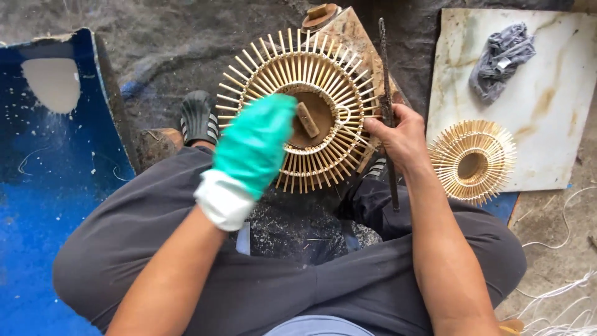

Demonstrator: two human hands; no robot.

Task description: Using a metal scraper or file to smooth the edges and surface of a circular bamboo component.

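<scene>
Bamboo sticks fanned out in a round wheel [301, 109] that sat on a wooden stand [348, 37] just ahead of the person's knees, between the two hands. The left hand [255, 146], in a green glove with a white cuff, lay over the wheel's lower left side, fingers curled against the sticks. The bare right hand [398, 137] was closed round a thin dark rod [387, 106] at the wheel's right edge. A second, smaller wheel [472, 162] rested on a pale slab [559, 112] well to the right, near a grey rag [500, 59].
</scene>
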